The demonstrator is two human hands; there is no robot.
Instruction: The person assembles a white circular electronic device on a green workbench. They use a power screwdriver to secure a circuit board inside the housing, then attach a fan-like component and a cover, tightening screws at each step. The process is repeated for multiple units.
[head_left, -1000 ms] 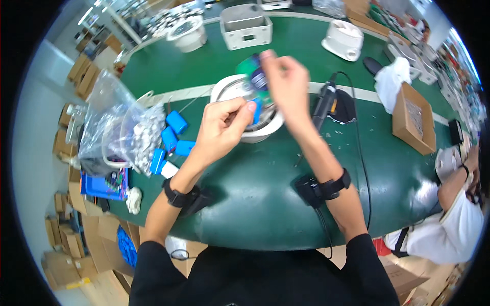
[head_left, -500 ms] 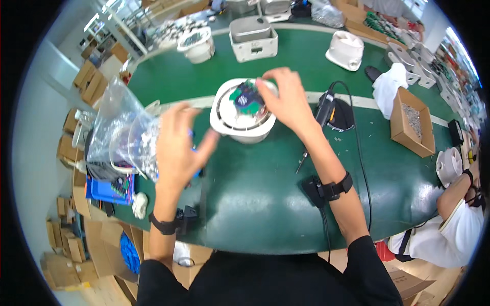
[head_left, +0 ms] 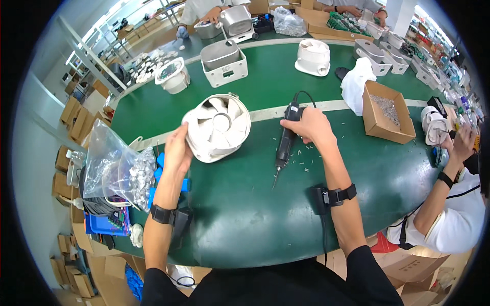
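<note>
Head view: left hand [head_left: 177,150] holds a white round fan housing [head_left: 217,127] tilted on its edge near the middle of the green table [head_left: 245,214] — fingers closed along its lower left rim, blades facing the camera. Right hand [head_left: 312,125] is wrapped around a black electric screwdriver [head_left: 284,143], fingers curled tight, bit pointing down just above the table surface. Judgement: housing appears to be light, rigid moulded plastic with thin blades that could crack — best gripped at the outer rim, not the blades. A clear bag of small metal parts [head_left: 120,171] lies at the left edge.
</note>
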